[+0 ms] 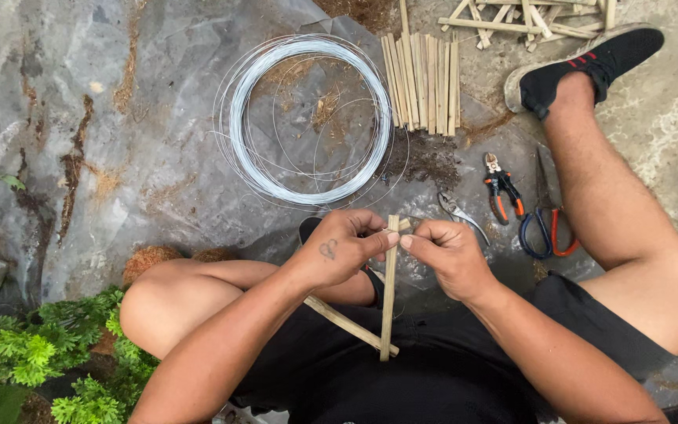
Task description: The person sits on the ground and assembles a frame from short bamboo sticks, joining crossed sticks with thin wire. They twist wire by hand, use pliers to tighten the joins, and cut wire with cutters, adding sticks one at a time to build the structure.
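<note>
Hands on two crossed bamboo sticks

Soft, even daylight falls from overhead across the scene, bright without harshness. Shadows are faint and short, pooling only beneath the legs and under the hands. The grey plastic sheet carries a dull sheen along its creases, and the wire coil shows pale highlights, neither blown out. Focus is sharp across the centre, with no motion blur. Wide-angle distortion bends the edges, stretching the shoe at upper right and the green plants at lower left.
</note>
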The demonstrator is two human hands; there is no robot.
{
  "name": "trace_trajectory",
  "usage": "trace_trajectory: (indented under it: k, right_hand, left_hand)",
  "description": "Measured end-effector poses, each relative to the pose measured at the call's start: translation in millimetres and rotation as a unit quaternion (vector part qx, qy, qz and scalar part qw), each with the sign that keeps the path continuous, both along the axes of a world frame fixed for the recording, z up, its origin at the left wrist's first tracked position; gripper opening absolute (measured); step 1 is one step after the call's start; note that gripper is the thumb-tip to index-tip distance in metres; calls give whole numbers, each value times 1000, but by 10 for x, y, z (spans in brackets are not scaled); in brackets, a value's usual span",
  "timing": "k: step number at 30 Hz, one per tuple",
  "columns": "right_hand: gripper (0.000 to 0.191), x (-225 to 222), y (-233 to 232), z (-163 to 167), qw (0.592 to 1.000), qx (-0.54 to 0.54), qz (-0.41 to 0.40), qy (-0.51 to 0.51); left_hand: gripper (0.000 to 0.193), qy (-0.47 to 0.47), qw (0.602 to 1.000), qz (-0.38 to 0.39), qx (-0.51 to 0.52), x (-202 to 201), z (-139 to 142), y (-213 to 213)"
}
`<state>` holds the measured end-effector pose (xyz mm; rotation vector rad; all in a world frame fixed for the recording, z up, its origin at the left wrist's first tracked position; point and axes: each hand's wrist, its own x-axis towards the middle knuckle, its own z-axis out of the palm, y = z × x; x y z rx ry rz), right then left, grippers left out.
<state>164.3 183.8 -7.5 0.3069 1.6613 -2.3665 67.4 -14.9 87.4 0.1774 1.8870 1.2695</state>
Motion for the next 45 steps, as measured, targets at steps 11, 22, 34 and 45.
trace_trajectory:
  k: [11, 22, 34, 45]
  right_hand:
    - [13, -346, 394, -343, 977, 63, 202, 42]
    - [11, -1173, 223, 966, 823, 388, 351, 222]
    - [7, -552, 322, 1065, 847, 386, 234, 281]
    - [8, -10, 306, 385, 969, 198, 111, 100]
  left_hand:
    - [27, 15, 996, -50, 66, 114, 18, 32]
    - [28, 33, 998, -54, -3, 106, 89, 129]
    - [32, 74, 997, -31, -22, 61, -80, 94]
    - [27, -7, 999, -19, 42, 58, -170, 24]
